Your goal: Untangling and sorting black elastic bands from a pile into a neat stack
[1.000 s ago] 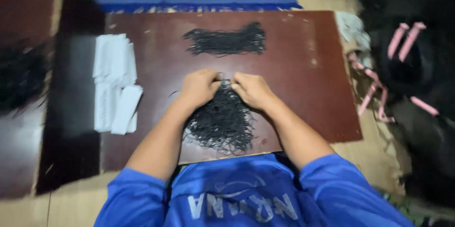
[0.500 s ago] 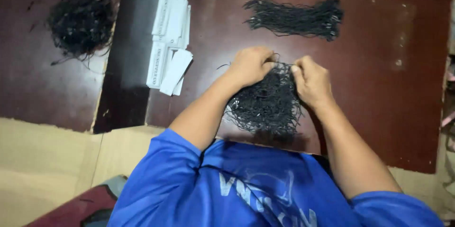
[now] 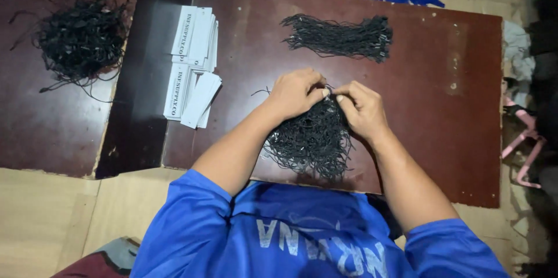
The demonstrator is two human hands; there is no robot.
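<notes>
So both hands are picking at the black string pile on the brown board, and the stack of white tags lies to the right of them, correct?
Not quite. The head view shows the white tags to the left of the hands, not the right. The rest holds: the left hand and the right hand both pick at the black string pile on the brown board.

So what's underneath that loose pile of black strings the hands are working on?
The black string pile lies on the dark brown board. Anything beneath it is hidden by the strings and both hands.
</notes>
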